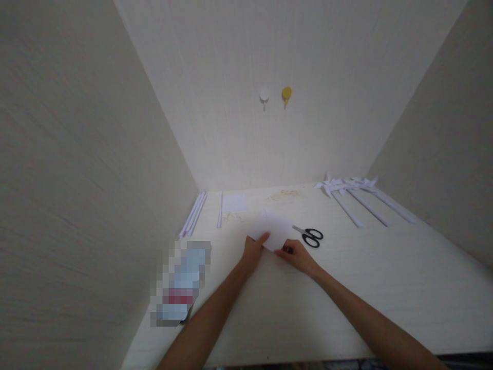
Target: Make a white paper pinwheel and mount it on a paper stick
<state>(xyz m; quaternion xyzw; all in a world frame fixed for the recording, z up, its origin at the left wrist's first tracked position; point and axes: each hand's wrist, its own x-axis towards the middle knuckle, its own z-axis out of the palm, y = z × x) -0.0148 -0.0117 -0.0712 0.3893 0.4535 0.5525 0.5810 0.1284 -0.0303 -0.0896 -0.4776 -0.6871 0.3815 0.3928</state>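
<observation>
A white sheet of paper is held just over the white table, turned so a corner points toward me. My left hand grips its left edge, thumb lying on top and fingers underneath. At the near right edge, my right hand pinches the paper between thumb and curled fingers. Black-handled scissors lie just right of the paper, their blades pointing left toward it; the blade tips are close to the sheet's edge.
Rolled paper sticks lie at the left, near a single stick and a paper square. Paper pinwheels on sticks rest at the far right. Thin rubber bands lie behind. A blurred-out object sits left. Walls enclose three sides.
</observation>
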